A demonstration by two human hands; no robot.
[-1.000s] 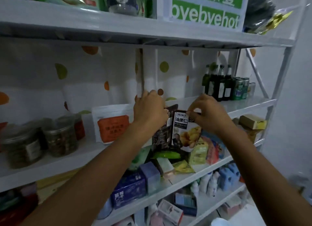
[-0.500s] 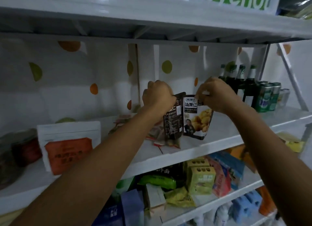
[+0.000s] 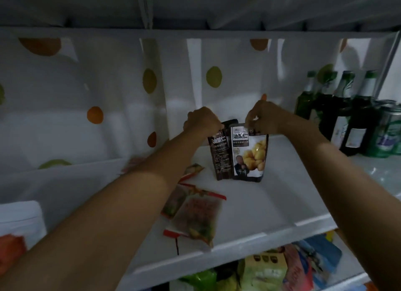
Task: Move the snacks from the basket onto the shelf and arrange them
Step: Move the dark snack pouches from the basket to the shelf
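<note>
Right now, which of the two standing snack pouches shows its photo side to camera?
The white-fronted pouch with yellow chestnuts, pinched at top by the right hand. The dark brown pouch beside it, in the left hand, shows only text.

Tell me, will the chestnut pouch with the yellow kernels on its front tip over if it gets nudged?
Probably yes: the chestnut pouch stands tall and narrow on its base on the white shelf. It looks like soft film, so it is likely floppy at the top, where the right hand pinches it.
</note>
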